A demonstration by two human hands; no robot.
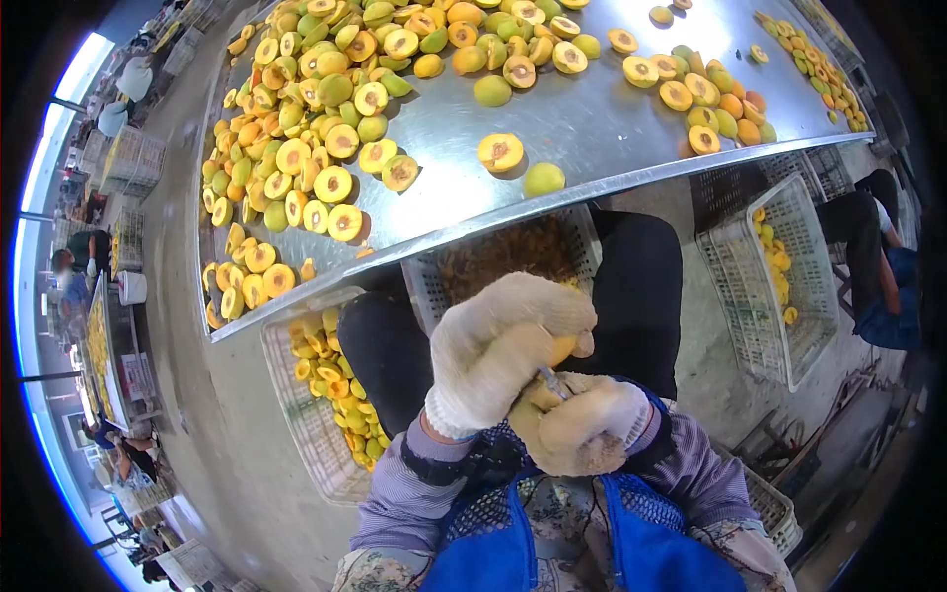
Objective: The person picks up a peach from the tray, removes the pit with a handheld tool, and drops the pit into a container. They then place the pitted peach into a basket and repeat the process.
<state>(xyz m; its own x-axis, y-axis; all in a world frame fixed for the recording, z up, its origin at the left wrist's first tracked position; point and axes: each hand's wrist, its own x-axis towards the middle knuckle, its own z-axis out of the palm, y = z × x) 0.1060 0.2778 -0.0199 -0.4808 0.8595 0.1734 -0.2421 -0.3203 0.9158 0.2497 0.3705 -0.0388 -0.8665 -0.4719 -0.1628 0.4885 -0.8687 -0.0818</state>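
My left hand, in a whitish knitted glove, is closed around a yellow peach half, mostly hidden by the fingers. Just below it, my right hand, gloved too, is wrapped around a small metal pitting tool; only a short shiny part shows, pointing up at the fruit. Both hands are close together over my lap. Beneath them, between my knees, a grey basket holds a brown heap of pits. Many cut peach halves, some showing stones, lie on the metal table ahead.
A crate of yellow peach halves stands by my left leg. Right of me is another white crate with fruit, beside a seated person's leg. The table's raised edge runs before my knees. Other workers and stacked crates are far left.
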